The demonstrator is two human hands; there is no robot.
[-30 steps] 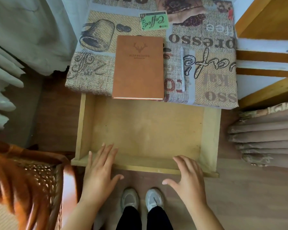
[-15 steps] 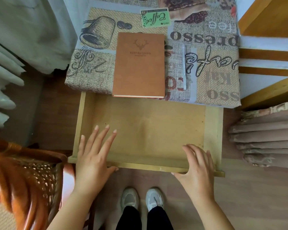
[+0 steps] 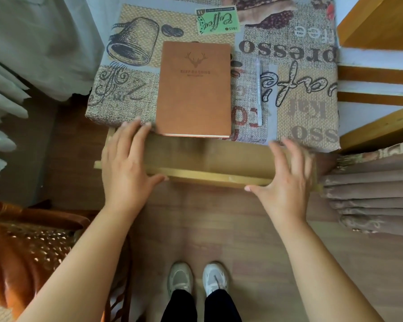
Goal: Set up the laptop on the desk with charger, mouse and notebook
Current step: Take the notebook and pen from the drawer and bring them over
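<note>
Now, left hand point(image 3: 128, 163): flat and spread wide, palm down over the drawer's left end, fingertips at the desk edge, thumb hooked along the front board.
Right hand point(image 3: 286, 180): spread wide too, palm pressed against the drawer's right end, thumb pointing inward, holding nothing.
Arms: both bare, reaching forward and roughly parallel.
Drawer point(image 3: 207, 159): wooden, only a narrow strip showing beneath the desk.
Notebook point(image 3: 193, 89): brown, closed, flat on the desk's patterned cloth point(image 3: 307, 112), near edge just above the drawer.
Pen point(image 3: 258, 91): lying just right of the notebook.

Wood floor point(image 3: 207, 228), wicker chair point(image 3: 28, 256).
</note>
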